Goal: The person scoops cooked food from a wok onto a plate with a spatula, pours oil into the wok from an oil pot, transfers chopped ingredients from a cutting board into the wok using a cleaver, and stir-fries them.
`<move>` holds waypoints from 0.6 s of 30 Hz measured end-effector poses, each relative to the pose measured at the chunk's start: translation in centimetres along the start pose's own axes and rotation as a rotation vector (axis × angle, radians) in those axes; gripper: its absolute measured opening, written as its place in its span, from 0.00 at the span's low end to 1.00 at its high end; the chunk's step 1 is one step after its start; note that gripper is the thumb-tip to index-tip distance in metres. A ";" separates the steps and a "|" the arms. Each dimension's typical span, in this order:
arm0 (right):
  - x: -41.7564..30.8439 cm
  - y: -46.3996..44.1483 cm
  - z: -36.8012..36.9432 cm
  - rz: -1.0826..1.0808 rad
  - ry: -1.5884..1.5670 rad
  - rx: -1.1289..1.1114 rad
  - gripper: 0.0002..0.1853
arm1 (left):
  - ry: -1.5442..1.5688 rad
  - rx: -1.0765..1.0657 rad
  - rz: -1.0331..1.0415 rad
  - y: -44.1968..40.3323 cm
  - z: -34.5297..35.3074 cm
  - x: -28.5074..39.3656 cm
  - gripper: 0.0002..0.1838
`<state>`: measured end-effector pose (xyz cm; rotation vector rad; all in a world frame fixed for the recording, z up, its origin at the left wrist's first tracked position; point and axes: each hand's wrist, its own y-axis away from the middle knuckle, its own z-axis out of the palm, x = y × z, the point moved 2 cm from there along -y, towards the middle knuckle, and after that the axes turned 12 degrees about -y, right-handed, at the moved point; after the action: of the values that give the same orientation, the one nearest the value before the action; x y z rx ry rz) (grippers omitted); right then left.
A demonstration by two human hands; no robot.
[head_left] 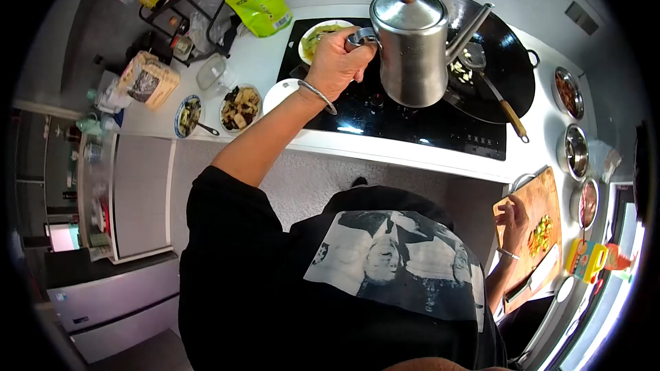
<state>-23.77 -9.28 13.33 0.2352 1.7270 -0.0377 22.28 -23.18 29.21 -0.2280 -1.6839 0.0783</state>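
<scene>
With my left hand I grip the handle of a steel kettle, which has a lid with a wooden knob and a long spout. The kettle is over the black cooktop, its spout over a dark wok. Pale chopped pieces and a wooden-handled spatula are in the wok. My right hand is at the left edge of a wooden cutting board, fingers apart and slightly bent, holding nothing. Chopped vegetables and a knife lie on the board.
Metal bowls line the right counter, near a yellow object. Left of the cooktop are a food bowl, a patterned bowl with a spoon, a green pouch and a black rack. A plate sits behind my left hand.
</scene>
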 end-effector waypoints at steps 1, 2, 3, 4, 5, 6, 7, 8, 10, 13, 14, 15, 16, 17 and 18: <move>-0.4 -0.1 0.2 -0.017 0.002 -0.014 0.17 | 0.023 0.022 0.021 0.4 -0.4 0.0 0.04; -0.6 -0.2 0.5 -0.032 0.003 -0.026 0.17 | 0.044 0.041 0.041 0.7 -0.8 -0.1 0.04; -0.9 -0.4 0.3 -0.045 -0.003 -0.041 0.18 | 0.059 0.060 0.060 1.0 -0.7 0.2 0.04; -1.1 -0.5 0.4 -0.039 0.005 -0.042 0.18 | 0.049 0.112 0.023 1.3 -1.3 0.2 0.03; -1.3 -0.7 0.5 -0.045 0.005 -0.045 0.18 | 0.080 0.145 0.052 1.6 -2.2 0.3 0.03; -1.4 -1.1 -0.2 -0.036 -0.005 -0.050 0.18 | 0.101 0.174 0.068 1.3 -2.3 1.0 0.03; -1.6 -1.0 -0.2 -0.039 -0.004 -0.046 0.18 | 0.135 0.200 0.096 1.5 -3.4 1.0 0.03; -1.6 -1.0 -0.2 -0.040 0.000 -0.044 0.18 | 0.053 0.239 0.137 1.8 -4.8 1.1 0.04; -1.4 -0.8 0.0 -0.041 0.002 -0.038 0.18 | -0.014 0.363 0.078 2.3 -8.0 1.5 0.04; -0.7 -0.8 -1.0 0.015 -0.019 -0.039 0.17 | -0.033 0.512 0.118 2.2 -11.2 3.0 0.04; -0.8 -0.6 -0.9 0.016 -0.006 -0.036 0.16 | -0.044 0.567 0.097 2.4 -12.7 3.1 0.05; -0.9 -0.3 -0.7 0.018 0.007 -0.035 0.16 | -0.056 0.622 0.076 2.5 -14.2 3.1 0.06; -1.0 0.0 -0.5 0.019 0.021 -0.034 0.15 | -0.088 0.658 0.085 2.6 -15.8 2.7 0.06; -0.9 0.3 -0.3 0.023 0.024 -0.034 0.15 | -0.118 0.693 0.093 2.7 -17.4 1.9 0.07; -0.7 0.5 -0.2 0.027 0.025 -0.031 0.15 | -0.150 0.726 0.103 2.5 -19.0 0.9 0.07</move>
<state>-23.83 -8.88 14.10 0.2371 1.7482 0.0123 41.22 -22.06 32.04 0.2448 -1.6816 0.7823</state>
